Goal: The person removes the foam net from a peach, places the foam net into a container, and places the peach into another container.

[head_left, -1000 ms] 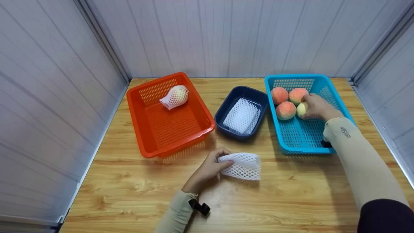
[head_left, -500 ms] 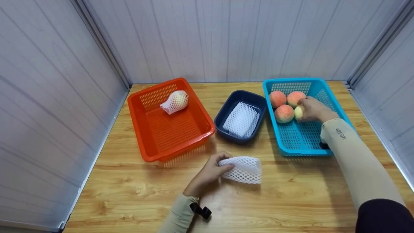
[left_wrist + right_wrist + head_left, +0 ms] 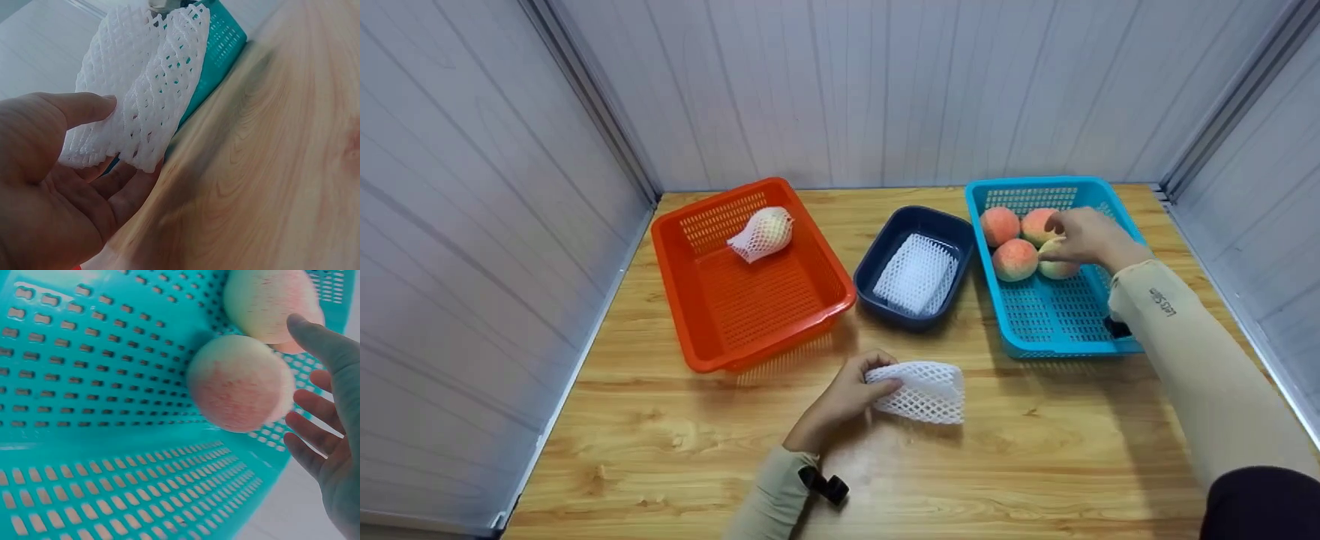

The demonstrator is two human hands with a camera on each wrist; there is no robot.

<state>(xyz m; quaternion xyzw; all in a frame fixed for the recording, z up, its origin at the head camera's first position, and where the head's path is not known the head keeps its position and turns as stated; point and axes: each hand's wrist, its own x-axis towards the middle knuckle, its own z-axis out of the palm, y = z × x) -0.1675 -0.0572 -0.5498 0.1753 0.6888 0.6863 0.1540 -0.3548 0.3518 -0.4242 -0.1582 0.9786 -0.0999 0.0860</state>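
Observation:
My left hand (image 3: 847,390) pinches a white foam net sleeve (image 3: 924,393) above the wooden table; in the left wrist view the thumb lies on the flattened net (image 3: 140,84), with the fingers behind it. Over the blue basket (image 3: 1014,330), my right hand (image 3: 1091,238) hovers with its fingers apart, just above a pale yellow peach (image 3: 1057,268). Three pinker peaches sit beside it, one of them the near-left peach (image 3: 1015,260). The right wrist view shows the hand (image 3: 337,410) with spread fingers, holding nothing, next to a peach (image 3: 239,382).
A red basket (image 3: 761,341) on the left holds a peach in a white net (image 3: 769,231). Between the baskets stands a dark blue tub (image 3: 904,319) with a stack of foam nets (image 3: 916,274). Pale panel walls enclose the table (image 3: 997,472) at the back and sides.
The fingers of my right hand have come off the pale peach and spread, so more of it shows. My left hand keeps its hold on the net. The head view has shifted slightly.

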